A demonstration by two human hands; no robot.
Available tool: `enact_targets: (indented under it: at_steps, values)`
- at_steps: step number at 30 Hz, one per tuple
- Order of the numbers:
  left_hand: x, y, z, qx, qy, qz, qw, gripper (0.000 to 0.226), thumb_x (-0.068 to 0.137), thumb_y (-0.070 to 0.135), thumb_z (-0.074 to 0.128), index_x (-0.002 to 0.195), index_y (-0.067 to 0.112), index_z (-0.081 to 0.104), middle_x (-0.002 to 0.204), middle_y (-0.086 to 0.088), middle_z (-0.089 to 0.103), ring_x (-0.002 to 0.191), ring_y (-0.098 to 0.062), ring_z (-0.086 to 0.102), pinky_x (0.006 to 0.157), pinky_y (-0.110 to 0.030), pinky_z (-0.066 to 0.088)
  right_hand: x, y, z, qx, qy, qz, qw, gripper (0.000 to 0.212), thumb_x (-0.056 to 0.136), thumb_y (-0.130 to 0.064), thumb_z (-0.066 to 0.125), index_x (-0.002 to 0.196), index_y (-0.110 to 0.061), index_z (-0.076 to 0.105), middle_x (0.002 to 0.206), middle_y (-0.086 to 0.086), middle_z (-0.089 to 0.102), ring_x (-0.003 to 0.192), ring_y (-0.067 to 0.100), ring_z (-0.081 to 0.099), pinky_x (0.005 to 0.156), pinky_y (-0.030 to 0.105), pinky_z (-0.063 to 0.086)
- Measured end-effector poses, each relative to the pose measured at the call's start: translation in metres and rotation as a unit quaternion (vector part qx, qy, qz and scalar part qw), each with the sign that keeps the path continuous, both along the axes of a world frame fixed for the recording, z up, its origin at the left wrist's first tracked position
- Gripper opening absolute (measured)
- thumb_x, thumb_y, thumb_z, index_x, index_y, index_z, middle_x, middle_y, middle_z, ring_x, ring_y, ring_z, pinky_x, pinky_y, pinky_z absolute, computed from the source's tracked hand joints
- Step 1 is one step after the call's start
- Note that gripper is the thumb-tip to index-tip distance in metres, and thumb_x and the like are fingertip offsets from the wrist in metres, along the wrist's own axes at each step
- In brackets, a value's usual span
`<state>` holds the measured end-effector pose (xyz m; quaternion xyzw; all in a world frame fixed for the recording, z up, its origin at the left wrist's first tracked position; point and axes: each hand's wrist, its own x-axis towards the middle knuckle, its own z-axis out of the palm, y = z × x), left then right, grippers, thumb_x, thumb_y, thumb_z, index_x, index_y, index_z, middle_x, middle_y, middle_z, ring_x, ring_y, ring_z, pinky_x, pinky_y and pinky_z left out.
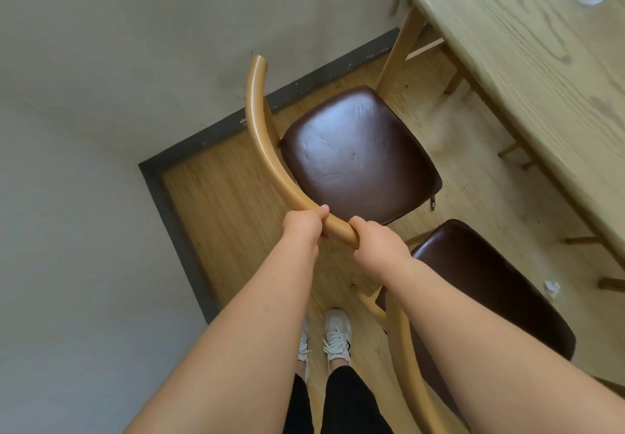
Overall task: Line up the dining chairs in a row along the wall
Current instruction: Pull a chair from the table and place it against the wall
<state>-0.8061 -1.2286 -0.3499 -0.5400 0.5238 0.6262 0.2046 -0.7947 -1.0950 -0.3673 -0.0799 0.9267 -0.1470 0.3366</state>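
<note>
Two hands, left hand (303,222) and right hand (376,238), wrap their fingers around the curved backrest (267,149) of a dining chair (358,153) standing near the grey wall (101,95), a second chair (480,285) just beside it, along a wooden table (527,72).

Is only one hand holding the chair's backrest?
No, both the left hand and right hand grip the curved backrest.
</note>
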Motion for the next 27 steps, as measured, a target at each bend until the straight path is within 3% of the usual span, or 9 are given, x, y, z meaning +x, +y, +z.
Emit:
enact_targets:
  at_steps: [8,14,18,23,27]
  values:
    - [0.021,-0.037,0.004,-0.014,-0.004,0.031,0.999,0.034,0.084,0.01,0.071,0.114,-0.003,0.06,0.102,-0.015,0.067,0.085,-0.029,0.066,0.085,-0.042,0.056,0.011,-0.034,0.004,-0.041,-0.032,0.032,0.998,0.03,0.08,-0.014,0.062,0.104,-0.03,0.054,0.09,-0.002,0.062,0.082,0.021,0.061,0.074,0.045,0.058]
    - [0.048,-0.08,0.005,-0.035,0.002,0.043,0.998,0.035,0.085,0.012,0.071,0.114,-0.002,0.06,0.1,-0.013,0.067,0.078,-0.025,0.065,0.076,-0.036,0.055,0.031,-0.075,0.008,-0.064,-0.045,0.066,0.995,0.026,0.078,-0.018,0.067,0.098,-0.025,0.052,0.083,-0.003,0.058,0.079,0.024,0.058,0.063,0.034,0.048]
    - [0.069,-0.113,0.006,-0.042,0.005,0.063,0.997,0.035,0.086,0.012,0.07,0.116,-0.002,0.059,0.104,-0.013,0.066,0.086,-0.028,0.065,0.08,-0.037,0.055,0.046,-0.107,0.011,-0.065,-0.049,0.095,0.992,0.029,0.077,-0.02,0.069,0.101,-0.021,0.052,0.085,-0.002,0.059,0.082,0.026,0.058,0.066,0.036,0.048]
    - [0.1,-0.157,0.005,-0.049,0.004,0.096,0.994,0.024,0.085,0.013,0.071,0.103,0.007,0.057,0.091,-0.007,0.063,0.08,-0.024,0.063,0.063,-0.03,0.052,0.068,-0.151,0.012,-0.063,-0.049,0.137,0.987,0.025,0.078,-0.019,0.065,0.095,-0.023,0.048,0.083,-0.004,0.058,0.078,0.026,0.056,0.059,0.033,0.041]
    - [0.129,-0.194,0.002,-0.064,-0.008,0.117,0.991,0.03,0.084,0.018,0.073,0.107,0.008,0.057,0.087,-0.004,0.062,0.073,-0.019,0.062,0.079,-0.036,0.057,0.088,-0.189,0.012,-0.08,-0.064,0.164,0.981,0.025,0.078,-0.019,0.065,0.091,-0.023,0.045,0.08,-0.004,0.055,0.078,0.026,0.055,0.059,0.032,0.039]
